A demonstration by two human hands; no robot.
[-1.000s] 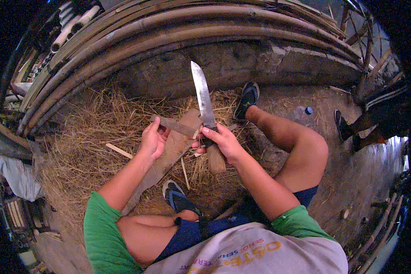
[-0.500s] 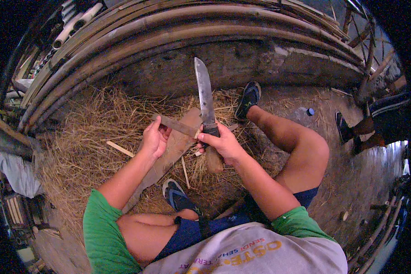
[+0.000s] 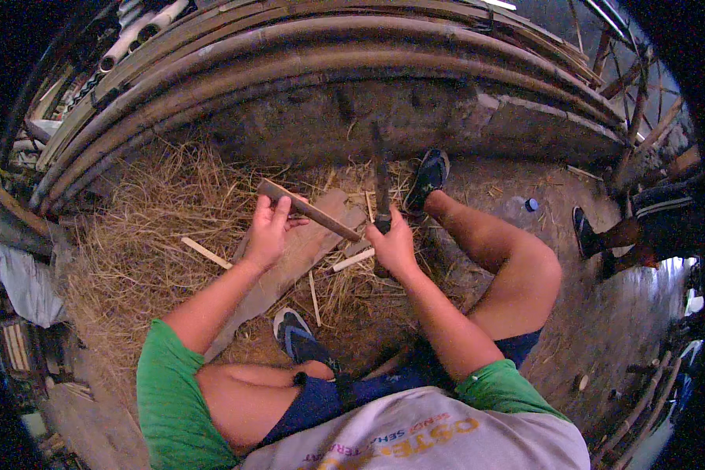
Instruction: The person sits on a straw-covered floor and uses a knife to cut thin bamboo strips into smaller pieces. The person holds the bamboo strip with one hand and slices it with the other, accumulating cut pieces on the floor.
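My left hand is closed around a flat brown bamboo strip, which slants down to the right. The strip's lower end comes close to the fingers of my right hand; whether they touch I cannot tell. Wrapped in my right hand is the handle of a machete, its dark blade pointing away from me and seen almost edge-on. Beneath the strip, a wooden board lies slanted on the straw. Short pale split pieces rest beside the board.
Straw covers the ground at left. Long bamboo poles run along a low wall at the back. A plastic bottle with a blue cap lies to the right. Another person's legs show at the right edge. My sandalled feet flank the work.
The machete has turned from flat to nearly edge-on, its tip shifting right. My right thumb has come off the strip's end, and my right hand has moved slightly right.
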